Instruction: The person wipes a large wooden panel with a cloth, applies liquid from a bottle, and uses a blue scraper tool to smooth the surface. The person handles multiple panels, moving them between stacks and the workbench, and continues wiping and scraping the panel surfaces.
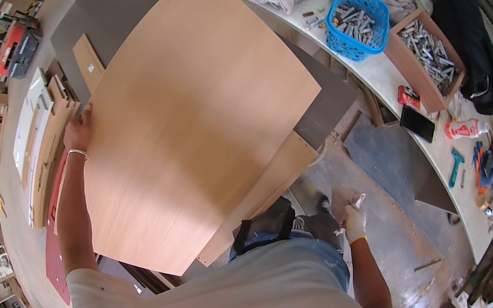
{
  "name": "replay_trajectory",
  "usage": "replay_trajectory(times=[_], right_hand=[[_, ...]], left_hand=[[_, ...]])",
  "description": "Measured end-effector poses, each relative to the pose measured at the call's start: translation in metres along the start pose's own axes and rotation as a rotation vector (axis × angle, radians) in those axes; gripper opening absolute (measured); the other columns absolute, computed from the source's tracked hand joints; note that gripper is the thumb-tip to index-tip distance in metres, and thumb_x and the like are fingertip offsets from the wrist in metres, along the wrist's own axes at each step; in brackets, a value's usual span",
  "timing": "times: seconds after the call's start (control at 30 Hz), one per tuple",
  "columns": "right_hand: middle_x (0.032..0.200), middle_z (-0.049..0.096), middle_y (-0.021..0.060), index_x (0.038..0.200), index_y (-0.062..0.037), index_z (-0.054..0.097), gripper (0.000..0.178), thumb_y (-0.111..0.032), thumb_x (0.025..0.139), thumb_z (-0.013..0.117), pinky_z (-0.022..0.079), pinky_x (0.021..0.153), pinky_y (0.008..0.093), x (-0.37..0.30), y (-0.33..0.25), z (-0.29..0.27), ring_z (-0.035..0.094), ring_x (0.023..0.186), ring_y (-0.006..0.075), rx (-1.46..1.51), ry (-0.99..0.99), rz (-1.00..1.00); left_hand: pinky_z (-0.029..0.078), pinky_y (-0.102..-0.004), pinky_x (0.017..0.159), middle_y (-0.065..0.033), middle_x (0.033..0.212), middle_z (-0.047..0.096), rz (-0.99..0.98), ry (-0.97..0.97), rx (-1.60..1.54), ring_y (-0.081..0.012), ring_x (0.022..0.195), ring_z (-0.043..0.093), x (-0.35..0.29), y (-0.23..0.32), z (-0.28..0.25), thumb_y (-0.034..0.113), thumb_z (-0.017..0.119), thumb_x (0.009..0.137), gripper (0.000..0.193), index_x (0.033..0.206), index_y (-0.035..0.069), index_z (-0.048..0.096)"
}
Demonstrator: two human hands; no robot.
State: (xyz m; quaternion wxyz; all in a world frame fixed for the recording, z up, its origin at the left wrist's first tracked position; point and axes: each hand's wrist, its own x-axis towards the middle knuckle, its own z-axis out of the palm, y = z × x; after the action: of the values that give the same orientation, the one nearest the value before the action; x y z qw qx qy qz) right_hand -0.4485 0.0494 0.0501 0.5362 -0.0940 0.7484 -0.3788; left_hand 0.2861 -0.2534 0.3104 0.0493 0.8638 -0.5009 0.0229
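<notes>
A large light-wood panel lies across the stack in front of me. My bare left hand is closed on its left edge, the thumb side up along the rim. To my right, low beside my body, my right hand wears a pale glove. Its fingers are wrapped round a greyish-pink rag that hangs out ahead of the fist, apart from the panel. Under the panel's right edge another wood board sticks out, with small holes along its end.
A dark board lies beneath the panel. Along the right runs a white bench bearing a blue basket of metal fittings, a wooden box of similar parts, a phone and a bottle. Stacked boards stand at left.
</notes>
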Motion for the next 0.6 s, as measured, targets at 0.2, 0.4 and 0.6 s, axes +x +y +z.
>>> replay_trajectory(times=[0.2, 0.4, 0.6], right_hand=[[0.086, 0.066, 0.0023, 0.106, 0.0035, 0.07, 0.027, -0.013, 0.086, 0.067, 0.047, 0.063, 0.0294, -0.016, 0.0, 0.012, 0.06, 0.074, 0.0124, 0.008, 0.041, -0.024], [0.102, 0.069, 0.0053, 0.114, 0.0062, 0.067, 0.032, -0.01, 0.087, 0.064, 0.051, 0.079, 0.0307, -0.013, -0.009, 0.006, 0.064, 0.092, 0.0155, -0.151, 0.067, -0.003], [0.118, 0.068, 0.0084, 0.129, -0.0061, 0.06, 0.041, -0.015, 0.089, 0.062, 0.057, 0.083, 0.0442, -0.001, -0.01, 0.019, 0.068, 0.103, 0.0252, 0.245, -0.047, 0.192]], left_hand=[[0.049, -0.054, 0.068, -0.0271, 0.081, 0.068, 0.09, -0.084, -0.046, -0.048, 0.079, 0.064, 0.0, 0.024, 0.066, 0.079, 0.039, 0.094, 0.087, 0.077, -0.001, 0.069], [0.047, -0.0526, 0.064, -0.0277, 0.076, 0.065, 0.085, -0.117, -0.132, -0.0457, 0.074, 0.064, -0.006, 0.039, 0.117, 0.079, 0.043, 0.091, 0.087, 0.071, -0.002, 0.066], [0.047, -0.0526, 0.064, -0.0273, 0.075, 0.066, 0.08, -0.174, -0.144, -0.0435, 0.071, 0.065, 0.01, 0.029, 0.159, 0.079, 0.044, 0.091, 0.086, 0.068, -0.001, 0.066]])
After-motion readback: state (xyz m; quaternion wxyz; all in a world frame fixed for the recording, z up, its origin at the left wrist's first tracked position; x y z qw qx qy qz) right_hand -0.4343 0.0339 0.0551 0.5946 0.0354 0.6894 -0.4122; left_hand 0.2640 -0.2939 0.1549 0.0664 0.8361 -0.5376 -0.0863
